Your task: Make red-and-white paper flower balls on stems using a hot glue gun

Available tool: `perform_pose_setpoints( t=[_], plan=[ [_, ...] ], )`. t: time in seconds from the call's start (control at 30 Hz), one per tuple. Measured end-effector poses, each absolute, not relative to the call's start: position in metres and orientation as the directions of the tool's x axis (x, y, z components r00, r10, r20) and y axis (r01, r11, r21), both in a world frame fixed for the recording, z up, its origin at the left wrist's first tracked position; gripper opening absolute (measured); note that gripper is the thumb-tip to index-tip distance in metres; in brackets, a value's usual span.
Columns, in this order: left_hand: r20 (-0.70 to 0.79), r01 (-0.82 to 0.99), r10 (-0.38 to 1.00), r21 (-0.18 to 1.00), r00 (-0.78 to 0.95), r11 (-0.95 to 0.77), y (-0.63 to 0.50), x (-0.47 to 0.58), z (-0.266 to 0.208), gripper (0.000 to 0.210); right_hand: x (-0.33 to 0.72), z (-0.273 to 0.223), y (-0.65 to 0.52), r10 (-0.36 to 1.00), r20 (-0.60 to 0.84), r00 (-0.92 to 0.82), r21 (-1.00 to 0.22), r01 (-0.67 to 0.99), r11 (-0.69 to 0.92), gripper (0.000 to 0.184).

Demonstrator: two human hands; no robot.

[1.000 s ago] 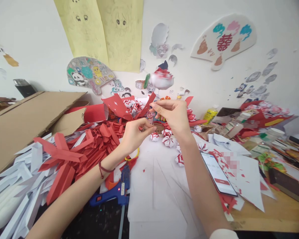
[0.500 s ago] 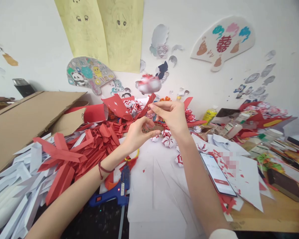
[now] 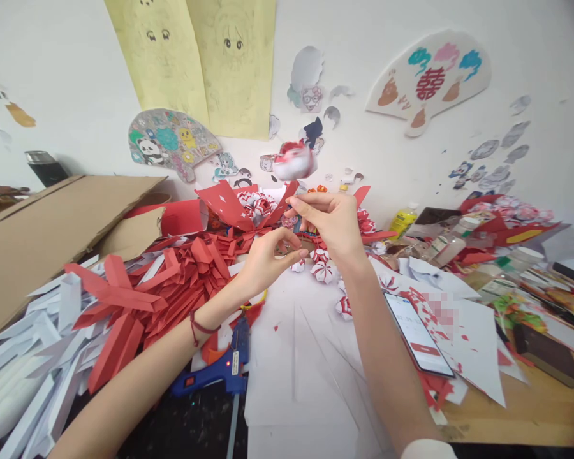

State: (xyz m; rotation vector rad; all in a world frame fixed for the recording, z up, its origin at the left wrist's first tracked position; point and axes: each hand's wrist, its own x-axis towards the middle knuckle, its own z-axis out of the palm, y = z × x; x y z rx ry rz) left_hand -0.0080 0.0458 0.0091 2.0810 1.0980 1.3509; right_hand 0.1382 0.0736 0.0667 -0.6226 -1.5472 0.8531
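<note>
Holding a rounded red-and-white folded-paper flower (image 3: 295, 160) aloft, blurred | right hand (image 3: 333, 220) pinched below, likely on a hidden stem, sparing folds | left hand (image 3: 268, 256) lower, thumb-finger gap narrow; contents: cannot tell

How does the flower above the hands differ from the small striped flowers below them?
The upper flower is blurred; the small striped flowers look sharper.
The upper flower shows above the right hand; the small striped flowers show lower, near the white paper.
The upper flower looks larger than the small striped flowers.
Both are red and white.
</note>
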Motion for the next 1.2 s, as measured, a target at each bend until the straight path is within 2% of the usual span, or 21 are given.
perform_pose_setpoints(
  t=[0.23, 0.67, 0.87, 1.2],
  plan=[
    [0.594, 0.334, 0.759, 0.681, 0.267, -0.651, 0.044, -0.007, 0.009, 0.014, 0.139, 0.069, 0.07, 0.792, 0.592, -0.15, -0.806, -0.103, 0.583, 0.032],
    [0.582, 0.327, 0.764, 0.69, 0.279, -0.646, 0.044, -0.005, 0.007, 0.014, 0.141, 0.072, 0.068, 0.797, 0.588, -0.138, -0.809, -0.115, 0.576, 0.034],
    [0.562, 0.345, 0.788, 0.709, 0.251, -0.616, 0.043, -0.004, 0.008, 0.016, 0.142, 0.073, 0.066, 0.804, 0.581, -0.126, -0.813, -0.049, 0.58, 0.039],
    [0.536, 0.161, 0.81, 0.8, 0.239, -0.578, 0.046, -0.009, 0.007, 0.019, 0.149, 0.072, 0.071, 0.793, 0.583, -0.176, -0.812, -0.089, 0.577, 0.036]
  ],
)
